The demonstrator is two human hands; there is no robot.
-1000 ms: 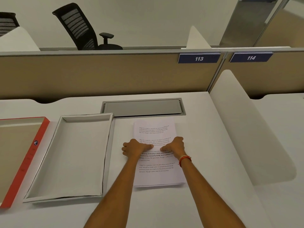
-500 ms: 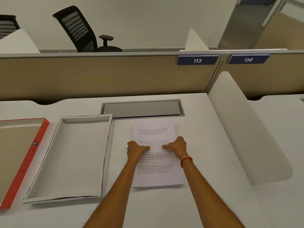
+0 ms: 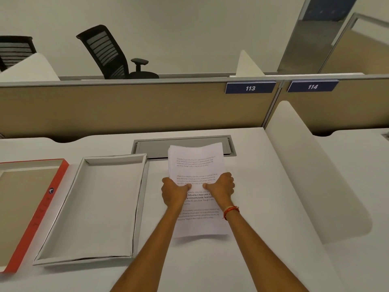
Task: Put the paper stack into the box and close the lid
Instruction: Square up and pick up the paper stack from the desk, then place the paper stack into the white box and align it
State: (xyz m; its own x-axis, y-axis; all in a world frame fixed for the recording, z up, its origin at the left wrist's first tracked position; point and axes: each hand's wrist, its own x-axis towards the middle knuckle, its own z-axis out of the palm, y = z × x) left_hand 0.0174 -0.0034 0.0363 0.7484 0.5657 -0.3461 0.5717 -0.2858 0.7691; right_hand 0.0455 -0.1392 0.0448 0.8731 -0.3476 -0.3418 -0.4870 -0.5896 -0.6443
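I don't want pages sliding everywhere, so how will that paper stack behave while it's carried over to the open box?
Probably floppy: the paper stack already curves at its far edge, held only at mid-length by the left hand and right hand. Loose sheets may fan or slip, since no clip or binding shows. It looks thin, so likely light.

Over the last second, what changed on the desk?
Both hands, left hand and right hand, closed on the paper stack and lifted it; its far edge now overlaps the grey desk hatch. The white box and red lid stayed put.
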